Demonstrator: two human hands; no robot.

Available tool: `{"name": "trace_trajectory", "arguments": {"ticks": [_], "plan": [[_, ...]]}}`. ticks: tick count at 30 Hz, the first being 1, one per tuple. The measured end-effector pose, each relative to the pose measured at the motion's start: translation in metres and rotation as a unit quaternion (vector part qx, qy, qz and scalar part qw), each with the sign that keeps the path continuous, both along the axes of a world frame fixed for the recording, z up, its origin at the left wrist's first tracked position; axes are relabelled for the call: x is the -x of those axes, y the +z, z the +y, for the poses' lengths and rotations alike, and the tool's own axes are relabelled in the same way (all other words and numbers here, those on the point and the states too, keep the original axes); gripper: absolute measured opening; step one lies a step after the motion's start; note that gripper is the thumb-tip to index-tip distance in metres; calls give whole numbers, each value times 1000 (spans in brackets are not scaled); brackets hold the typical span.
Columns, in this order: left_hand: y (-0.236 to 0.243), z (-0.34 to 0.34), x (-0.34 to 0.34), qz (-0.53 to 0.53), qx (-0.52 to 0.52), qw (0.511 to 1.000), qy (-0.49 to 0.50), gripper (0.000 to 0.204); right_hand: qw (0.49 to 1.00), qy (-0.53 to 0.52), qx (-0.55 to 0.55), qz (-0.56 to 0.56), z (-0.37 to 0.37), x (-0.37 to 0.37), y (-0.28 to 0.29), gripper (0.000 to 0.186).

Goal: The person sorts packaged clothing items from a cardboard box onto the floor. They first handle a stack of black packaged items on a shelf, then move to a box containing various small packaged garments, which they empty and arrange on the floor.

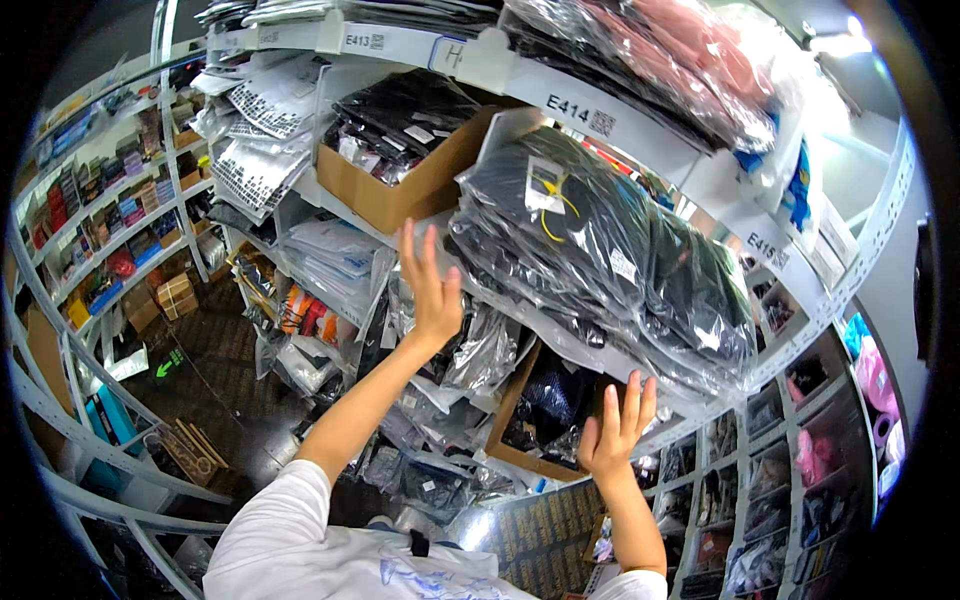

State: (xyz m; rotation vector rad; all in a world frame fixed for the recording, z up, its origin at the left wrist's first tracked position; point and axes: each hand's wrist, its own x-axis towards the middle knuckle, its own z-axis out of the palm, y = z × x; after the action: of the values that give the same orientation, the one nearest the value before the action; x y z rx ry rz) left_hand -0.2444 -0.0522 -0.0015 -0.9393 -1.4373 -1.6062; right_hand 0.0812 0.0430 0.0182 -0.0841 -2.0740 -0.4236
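Shelf-edge code labels, green floor arrow

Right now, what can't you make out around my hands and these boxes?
In the head view:
Upper cardboard box: deeper contents, hidden by black packets on top.
Left hand: whether its fingertips touch that box; one angle can't settle it.
Pink bagged goods: far part, cut off by the top edge.
Distant goods at left: too small.

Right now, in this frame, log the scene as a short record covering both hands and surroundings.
Left hand: open, fingers spread, near the upper cardboard box; nothing held
Right hand: open, beside the lower cardboard box; contact unclear
Right of upper box: black bagged items
Top level: pink bagged items
Floor: dark, green arrow at left
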Motion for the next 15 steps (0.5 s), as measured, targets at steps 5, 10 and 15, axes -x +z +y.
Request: {"name": "trace_trajectory", "arguments": {"ticks": [5, 10, 15], "plan": [[14, -60, 56, -74, 35, 994, 74, 54, 999, 48, -15, -13, -10, 39, 6, 47], [49, -95, 137, 24, 128, 969, 210, 53, 995, 95, -34, -24, -10, 63, 30, 42], [71, -133, 205, 56, 285, 926, 240, 39, 992, 112, -45, -46, -26, 86, 61, 39]]}}
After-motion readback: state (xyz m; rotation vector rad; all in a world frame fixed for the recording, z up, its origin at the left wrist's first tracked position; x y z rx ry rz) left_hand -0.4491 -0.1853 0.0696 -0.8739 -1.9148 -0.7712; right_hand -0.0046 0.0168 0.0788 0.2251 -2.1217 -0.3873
